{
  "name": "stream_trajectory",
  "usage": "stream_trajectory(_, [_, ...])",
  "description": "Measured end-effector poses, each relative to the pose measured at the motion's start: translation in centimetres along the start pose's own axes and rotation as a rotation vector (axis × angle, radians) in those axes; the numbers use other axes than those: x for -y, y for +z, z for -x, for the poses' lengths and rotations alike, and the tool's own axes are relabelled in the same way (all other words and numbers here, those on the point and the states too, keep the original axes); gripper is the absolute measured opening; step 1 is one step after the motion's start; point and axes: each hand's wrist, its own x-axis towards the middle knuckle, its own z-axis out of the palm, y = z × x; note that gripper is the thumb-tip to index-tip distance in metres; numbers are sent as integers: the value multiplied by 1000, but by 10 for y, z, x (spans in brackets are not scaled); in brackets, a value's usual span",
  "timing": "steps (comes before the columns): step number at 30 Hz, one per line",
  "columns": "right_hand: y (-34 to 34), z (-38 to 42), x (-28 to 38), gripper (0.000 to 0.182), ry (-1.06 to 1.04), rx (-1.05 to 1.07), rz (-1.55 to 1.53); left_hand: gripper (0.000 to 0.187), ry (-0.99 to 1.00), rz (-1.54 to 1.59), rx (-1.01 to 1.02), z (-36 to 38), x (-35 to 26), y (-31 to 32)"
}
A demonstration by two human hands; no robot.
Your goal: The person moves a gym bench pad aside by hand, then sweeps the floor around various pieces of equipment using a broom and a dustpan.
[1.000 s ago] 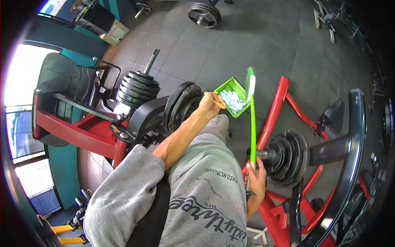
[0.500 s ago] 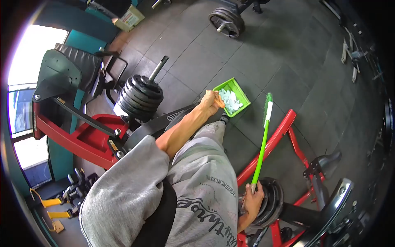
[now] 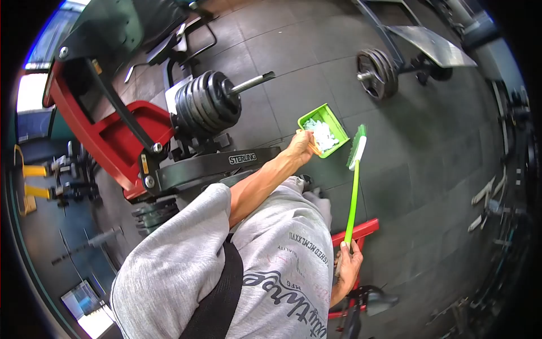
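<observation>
My left hand [image 3: 304, 146], on an outstretched arm, is closed on the near edge of a green dustpan [image 3: 340, 134]. Crumpled pale white and bluish scraps [image 3: 319, 135] lie inside the pan. Lower down at my right side, my right hand [image 3: 349, 265] wraps round the long green handle of a brush [image 3: 353, 198]. The brush head, white with green bristles, points away from me, just right of the pan and apart from it.
On the left stands a red and black weight machine [image 3: 214, 166] with stacked black plates [image 3: 209, 101] and a protruding bar. Another plate-loaded frame [image 3: 375, 73] is ahead. A red frame beam [image 3: 361, 229] lies near my right hand. Dark tiles cover the floor [image 3: 395, 181].
The view has turned and shifted, so the machine at left sits nearer and the red beam lower. Both hands keep their holds; the brush head is now closer to the dustpan.
</observation>
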Motion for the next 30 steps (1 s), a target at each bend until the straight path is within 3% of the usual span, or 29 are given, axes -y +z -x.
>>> stream_trajectory(3, [15,-26,55,53,-9,69,-15,8,50,143,24,-59,3,-16])
stream_trajectory(7, [30,-62,132,51,-52,174,55,8,97,323,-17,-71,-39,32])
stream_trajectory(12, [47,-129,233,57,-129,284,250,43,181,507,-141,-112,-84,90])
stream_trajectory(19, [85,-235,414,54,-241,401,647,46,292,661,-213,-169,-175,128])
stream_trajectory(24, [185,-308,524,44,-532,400,1045,39,331,760,-179,-205,-225,127])
stream_trajectory(30, [343,-379,620,42,-563,529,1033,40,439,922,-234,-248,-292,126])
